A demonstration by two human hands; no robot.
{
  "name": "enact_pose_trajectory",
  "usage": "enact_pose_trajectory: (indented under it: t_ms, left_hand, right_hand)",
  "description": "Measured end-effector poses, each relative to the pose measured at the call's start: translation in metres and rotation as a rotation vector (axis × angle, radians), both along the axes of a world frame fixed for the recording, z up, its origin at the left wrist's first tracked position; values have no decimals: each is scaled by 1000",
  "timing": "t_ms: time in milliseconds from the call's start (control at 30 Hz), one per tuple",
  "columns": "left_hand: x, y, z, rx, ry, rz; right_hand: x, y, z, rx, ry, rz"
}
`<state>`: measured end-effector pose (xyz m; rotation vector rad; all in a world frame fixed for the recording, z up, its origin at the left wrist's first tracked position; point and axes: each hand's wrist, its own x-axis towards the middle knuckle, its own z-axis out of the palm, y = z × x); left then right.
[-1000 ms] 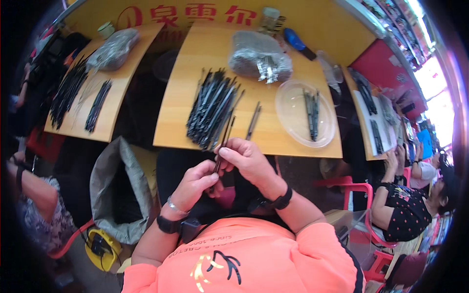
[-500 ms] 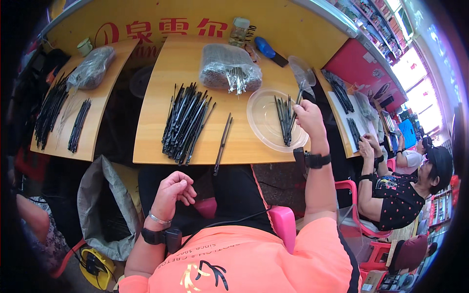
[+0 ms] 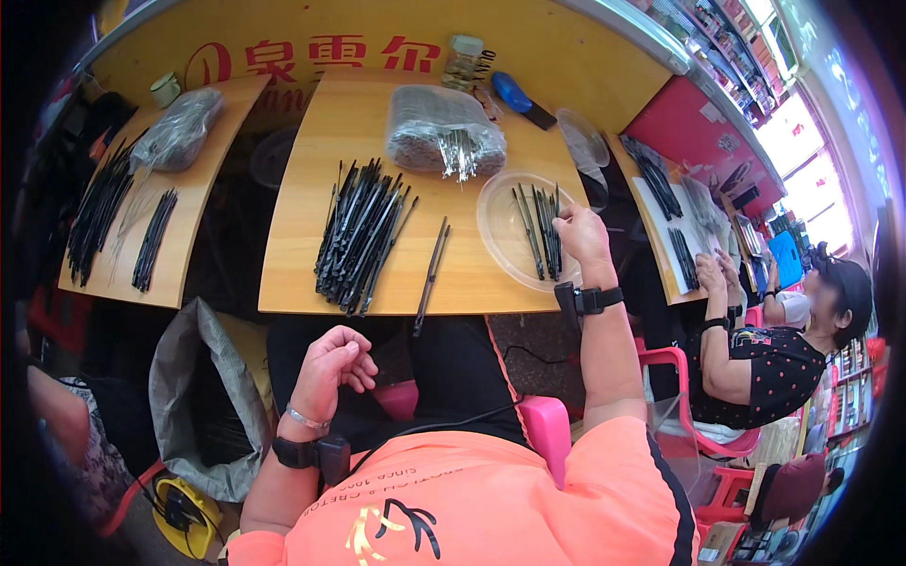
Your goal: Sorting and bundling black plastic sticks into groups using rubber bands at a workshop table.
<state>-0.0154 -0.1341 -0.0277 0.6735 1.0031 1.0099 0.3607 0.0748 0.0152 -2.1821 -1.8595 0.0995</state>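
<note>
My right hand rests over the near right rim of a clear round plastic tray on the wooden table. Several thin black sticks lie in the tray, and my fingertips touch or sit just above them; whether one is pinched I cannot tell. My left hand hangs below the table's front edge over my lap, its fingers curled loosely with nothing visible in them. A heap of black sticks lies in the table's middle. Two sticks lie apart beside the heap.
A clear bag of silver parts sits at the table's back. The left table holds more black sticks and a bag. A grey sack stands by my left knee. A person in a dotted top works at the right table.
My right hand went from my lap out to the plastic tray, first lifted above it, now lowered onto the sticks. My left hand stayed by my lap with its fingers curled.
</note>
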Motion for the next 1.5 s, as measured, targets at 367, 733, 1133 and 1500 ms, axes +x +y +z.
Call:
enact_pose_trajectory:
  t_ms: [367, 733, 1133, 1500]
  left_hand:
    - [0, 1, -1, -16, -9, -5]
    - [4, 0, -11, -79, -20, -81]
    - [18, -1, -15, -42, 2, -247]
    - [16, -4, -6, 87, 74, -274]
  right_hand:
    - [-49, -51, 20, 93, 391, 291]
    - [-149, -125, -8, 224, 31, 1085]
    - [-175, -161, -13, 246, 83, 1247]
    - [-160, -154, -15, -530, 796, 647]
